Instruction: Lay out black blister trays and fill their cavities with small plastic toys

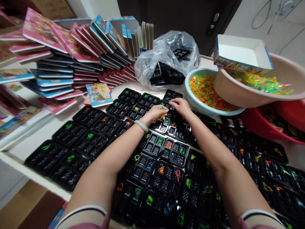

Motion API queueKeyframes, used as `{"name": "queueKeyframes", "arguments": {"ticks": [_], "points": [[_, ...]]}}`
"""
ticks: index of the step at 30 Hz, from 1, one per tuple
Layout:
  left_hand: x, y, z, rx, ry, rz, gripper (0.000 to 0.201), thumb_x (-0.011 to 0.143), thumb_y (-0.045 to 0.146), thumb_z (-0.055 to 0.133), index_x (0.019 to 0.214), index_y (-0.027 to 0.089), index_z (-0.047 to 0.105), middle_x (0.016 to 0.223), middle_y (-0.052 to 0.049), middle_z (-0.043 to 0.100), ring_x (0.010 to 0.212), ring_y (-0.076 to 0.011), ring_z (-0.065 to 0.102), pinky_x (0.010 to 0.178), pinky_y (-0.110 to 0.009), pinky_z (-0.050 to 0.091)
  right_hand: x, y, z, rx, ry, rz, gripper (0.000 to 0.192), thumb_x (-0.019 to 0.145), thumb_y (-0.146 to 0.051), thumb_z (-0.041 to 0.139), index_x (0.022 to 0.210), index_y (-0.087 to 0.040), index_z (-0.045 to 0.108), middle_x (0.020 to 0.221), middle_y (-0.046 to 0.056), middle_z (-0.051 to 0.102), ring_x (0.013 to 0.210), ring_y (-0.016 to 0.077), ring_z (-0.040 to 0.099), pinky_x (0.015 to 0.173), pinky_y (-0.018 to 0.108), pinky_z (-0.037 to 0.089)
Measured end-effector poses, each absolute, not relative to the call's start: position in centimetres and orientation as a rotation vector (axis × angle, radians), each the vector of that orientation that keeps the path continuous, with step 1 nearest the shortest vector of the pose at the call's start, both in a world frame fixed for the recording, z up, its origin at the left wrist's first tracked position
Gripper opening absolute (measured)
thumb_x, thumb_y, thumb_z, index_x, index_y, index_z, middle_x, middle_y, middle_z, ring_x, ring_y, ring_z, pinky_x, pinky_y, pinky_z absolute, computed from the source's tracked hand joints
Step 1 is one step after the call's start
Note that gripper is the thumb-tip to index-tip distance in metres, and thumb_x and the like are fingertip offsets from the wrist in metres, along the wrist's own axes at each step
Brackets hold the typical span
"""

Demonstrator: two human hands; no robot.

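Note:
My left hand (155, 115), with a pale bangle at the wrist, is curled around several small yellow and green plastic trinkets (162, 117). Close by on the right, my right hand (181, 107) has its fingertips pinched together over a black compartment tray (172, 94); whatever is between them is too small to make out. Below both hands spread rows of black trays (175, 152), their compartments dotted with single coloured trinkets, such as an orange one (169, 144) and a green one (69, 126). My forearms cover some of the trays.
Stacks of pink and blue boxes (78, 47) fill the back left. A clear plastic bag (176, 41) holds more black trays. At right are a light blue basin (202, 109) of trinkets, a beige basin (238, 95) bearing an open box (245, 52), and a red basin (262, 127).

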State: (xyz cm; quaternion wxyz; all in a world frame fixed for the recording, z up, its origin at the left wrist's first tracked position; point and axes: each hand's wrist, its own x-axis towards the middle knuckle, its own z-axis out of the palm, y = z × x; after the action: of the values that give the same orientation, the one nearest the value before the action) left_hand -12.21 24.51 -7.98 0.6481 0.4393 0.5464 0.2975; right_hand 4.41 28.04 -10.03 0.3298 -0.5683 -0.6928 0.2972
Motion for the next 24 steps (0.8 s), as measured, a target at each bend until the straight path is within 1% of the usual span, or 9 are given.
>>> {"name": "queueKeyframes", "arguments": {"ticks": [4, 7, 10, 12, 14, 16, 18, 21, 24], "points": [[-11.5, 26.0, -7.9, 1.095, 1.258, 0.666, 0.021, 0.079, 0.003, 0.064, 0.086, 0.017, 0.050, 0.056, 0.003, 0.061, 0.037, -0.0084, 0.054, 0.037, -0.016, 0.026, 3.0, 27.3, -9.6, -1.396, -1.744, 1.064, 0.015, 0.076, -0.033, 0.069, 0.078, -0.019, 0.071, 0.074, 0.001, 0.071, 0.070, 0.0154, 0.063, 0.071, 0.028, 0.048], [-11.4, 26.9, -7.7, 1.073, 1.187, 0.713, 0.020, 0.082, 0.006, 0.064, 0.088, 0.017, 0.049, 0.059, 0.002, 0.062, 0.038, -0.0075, 0.053, 0.036, -0.016, 0.023, 3.6, 28.2, -9.2, -1.480, -1.690, 1.037, 0.017, 0.081, -0.034, 0.063, 0.079, -0.018, 0.067, 0.070, 0.001, 0.067, 0.066, 0.0157, 0.061, 0.068, 0.030, 0.049], [-11.9, 27.5, -7.8, 0.974, 1.148, 0.766, 0.011, 0.088, 0.011, 0.059, 0.083, 0.015, 0.051, 0.061, 0.001, 0.061, 0.038, -0.0055, 0.052, 0.034, -0.015, 0.020, 4.4, 30.4, -8.9, -1.602, -1.744, 0.646, 0.013, 0.087, -0.024, 0.054, 0.085, -0.017, 0.064, 0.087, 0.008, 0.067, 0.083, 0.0201, 0.062, 0.081, 0.036, 0.050], [-12.3, 27.7, -8.1, 0.892, 1.148, 0.813, 0.013, 0.090, 0.011, 0.057, 0.080, 0.015, 0.050, 0.061, 0.002, 0.059, 0.039, -0.0047, 0.052, 0.033, -0.015, 0.019, 4.5, 32.0, -9.2, -1.683, -1.843, 0.373, 0.017, 0.088, -0.012, 0.046, 0.088, -0.016, 0.063, 0.102, 0.013, 0.064, 0.097, 0.0243, 0.061, 0.091, 0.041, 0.046], [-12.8, 27.6, -8.4, 0.813, 1.129, 0.845, 0.014, 0.090, 0.012, 0.057, 0.079, 0.015, 0.050, 0.060, 0.003, 0.057, 0.040, -0.0046, 0.052, 0.033, -0.014, 0.019, 4.3, 33.4, -9.7, -1.762, -1.916, 0.266, 0.027, 0.086, -0.003, 0.037, 0.093, -0.013, 0.062, 0.112, 0.019, 0.059, 0.102, 0.0281, 0.059, 0.094, 0.047, 0.044], [-13.5, 27.5, -8.6, 0.754, 1.115, 0.859, 0.014, 0.091, 0.012, 0.057, 0.080, 0.015, 0.050, 0.060, 0.003, 0.057, 0.040, -0.0044, 0.052, 0.033, -0.013, 0.018, 4.2, 34.4, -10.4, -1.820, -1.913, 0.287, 0.033, 0.084, 0.002, 0.033, 0.096, -0.010, 0.061, 0.114, 0.023, 0.056, 0.103, 0.0305, 0.059, 0.093, 0.052, 0.043], [-14.3, 27.5, -8.8, 0.722, 1.127, 0.872, 0.013, 0.091, 0.011, 0.056, 0.079, 0.015, 0.050, 0.061, 0.002, 0.057, 0.040, -0.0041, 0.052, 0.032, -0.013, 0.017, 4.0, 34.6, -10.8, -1.849, -1.881, 0.334, 0.029, 0.083, 0.001, 0.037, 0.095, -0.009, 0.061, 0.112, 0.024, 0.057, 0.106, 0.0326, 0.058, 0.095, 0.055, 0.042], [-15.7, 27.8, -8.9, 0.694, 1.161, 0.937, 0.013, 0.091, 0.011, 0.055, 0.079, 0.015, 0.050, 0.062, 0.001, 0.059, 0.041, -0.0040, 0.051, 0.031, -0.013, 0.018, 2.8, 34.0, -10.4, -1.751, -1.934, 0.316, 0.016, 0.085, -0.008, 0.050, 0.092, -0.012, 0.063, 0.109, 0.021, 0.060, 0.114, 0.0337, 0.054, 0.100, 0.055, 0.039], [-17.0, 28.5, -9.0, 0.668, 1.151, 0.989, 0.011, 0.090, 0.011, 0.055, 0.081, 0.015, 0.050, 0.061, 0.002, 0.058, 0.040, -0.0040, 0.050, 0.031, -0.013, 0.018, -0.2, 33.0, -9.5, -1.562, -2.005, 0.557, 0.008, 0.085, -0.019, 0.061, 0.092, -0.017, 0.063, 0.099, 0.013, 0.066, 0.101, 0.0266, 0.061, 0.094, 0.045, 0.046]]}}
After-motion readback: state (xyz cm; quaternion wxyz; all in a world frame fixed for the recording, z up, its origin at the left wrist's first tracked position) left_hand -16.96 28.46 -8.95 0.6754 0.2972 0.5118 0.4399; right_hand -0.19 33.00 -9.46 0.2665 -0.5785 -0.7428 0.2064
